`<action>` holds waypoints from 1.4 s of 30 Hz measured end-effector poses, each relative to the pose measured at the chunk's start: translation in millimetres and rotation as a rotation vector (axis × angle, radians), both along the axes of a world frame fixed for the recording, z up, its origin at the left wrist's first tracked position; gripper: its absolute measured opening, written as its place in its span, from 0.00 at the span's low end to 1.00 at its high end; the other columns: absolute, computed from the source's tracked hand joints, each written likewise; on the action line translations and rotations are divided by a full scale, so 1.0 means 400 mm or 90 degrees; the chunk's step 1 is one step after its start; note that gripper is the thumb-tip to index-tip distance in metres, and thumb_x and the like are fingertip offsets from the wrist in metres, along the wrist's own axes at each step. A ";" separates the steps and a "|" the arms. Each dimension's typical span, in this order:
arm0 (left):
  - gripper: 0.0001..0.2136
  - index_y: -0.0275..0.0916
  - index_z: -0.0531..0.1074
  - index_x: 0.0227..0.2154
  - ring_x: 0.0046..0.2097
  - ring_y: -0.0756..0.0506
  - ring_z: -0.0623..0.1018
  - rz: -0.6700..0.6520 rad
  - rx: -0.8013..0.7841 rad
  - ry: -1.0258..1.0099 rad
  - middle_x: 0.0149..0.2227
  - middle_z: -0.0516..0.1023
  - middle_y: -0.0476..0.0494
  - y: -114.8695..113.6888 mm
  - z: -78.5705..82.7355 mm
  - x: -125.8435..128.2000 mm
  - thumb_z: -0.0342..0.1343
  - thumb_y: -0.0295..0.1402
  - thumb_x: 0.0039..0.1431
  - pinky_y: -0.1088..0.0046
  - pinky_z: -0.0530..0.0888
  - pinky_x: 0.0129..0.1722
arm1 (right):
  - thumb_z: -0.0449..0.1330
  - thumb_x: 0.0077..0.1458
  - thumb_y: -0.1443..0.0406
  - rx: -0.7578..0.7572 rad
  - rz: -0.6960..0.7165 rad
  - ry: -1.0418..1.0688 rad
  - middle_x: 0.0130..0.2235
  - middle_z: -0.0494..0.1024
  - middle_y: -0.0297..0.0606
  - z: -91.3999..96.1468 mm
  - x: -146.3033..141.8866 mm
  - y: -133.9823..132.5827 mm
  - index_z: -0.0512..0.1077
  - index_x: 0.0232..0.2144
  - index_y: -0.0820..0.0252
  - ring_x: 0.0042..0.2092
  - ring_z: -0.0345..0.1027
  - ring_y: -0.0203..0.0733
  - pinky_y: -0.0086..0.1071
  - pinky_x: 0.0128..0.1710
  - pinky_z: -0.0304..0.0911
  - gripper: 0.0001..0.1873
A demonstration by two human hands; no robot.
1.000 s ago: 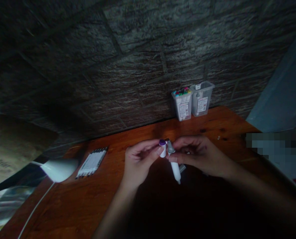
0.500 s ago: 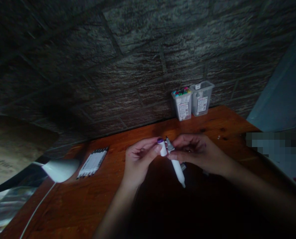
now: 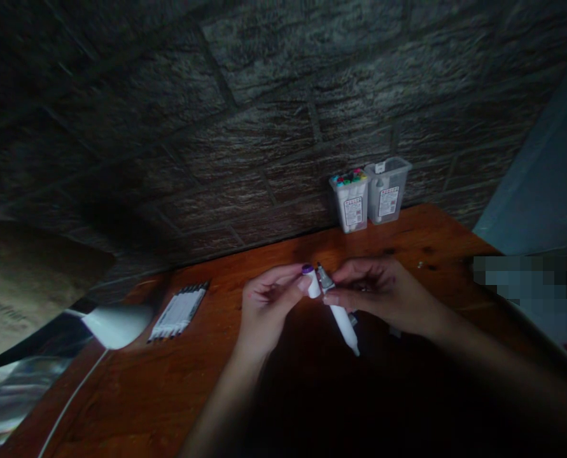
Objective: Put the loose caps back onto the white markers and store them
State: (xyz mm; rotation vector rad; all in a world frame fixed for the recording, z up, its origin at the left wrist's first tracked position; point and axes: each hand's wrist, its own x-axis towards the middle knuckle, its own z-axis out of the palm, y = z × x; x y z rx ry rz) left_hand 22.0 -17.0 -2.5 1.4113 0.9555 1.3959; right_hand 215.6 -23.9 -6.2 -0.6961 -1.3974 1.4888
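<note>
My left hand [image 3: 268,299] pinches a white marker cap [image 3: 314,285] with a purple end, held upright between thumb and fingers. Close beside it, my right hand [image 3: 383,289] grips an uncapped white marker [image 3: 343,324] around its grey collar. The marker tilts, its dark nib pointing up near the cap and its narrow white end pointing down to the right. Cap and nib look side by side; whether they touch I cannot tell. Part of a small grey object [image 3: 353,318] shows behind the marker, too dark to name.
Against the brick wall stand a clear box of colourful-capped markers [image 3: 354,207] and a second clear box [image 3: 385,200] holding little. A pack of pens [image 3: 178,312] lies at left on the wooden table [image 3: 135,394], beside a white lamp [image 3: 118,326] with a cord.
The marker's lower end has swung slightly to the right and up. Both hands keep their grips, with the cap still beside the nib.
</note>
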 end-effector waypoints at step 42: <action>0.11 0.45 0.82 0.38 0.38 0.50 0.82 0.029 0.093 0.031 0.37 0.85 0.48 0.030 -0.002 -0.013 0.68 0.29 0.51 0.76 0.78 0.42 | 0.58 0.62 0.60 0.116 0.029 -0.162 0.31 0.74 0.31 -0.004 0.016 0.006 0.73 0.46 0.57 0.29 0.66 0.31 0.26 0.29 0.64 0.13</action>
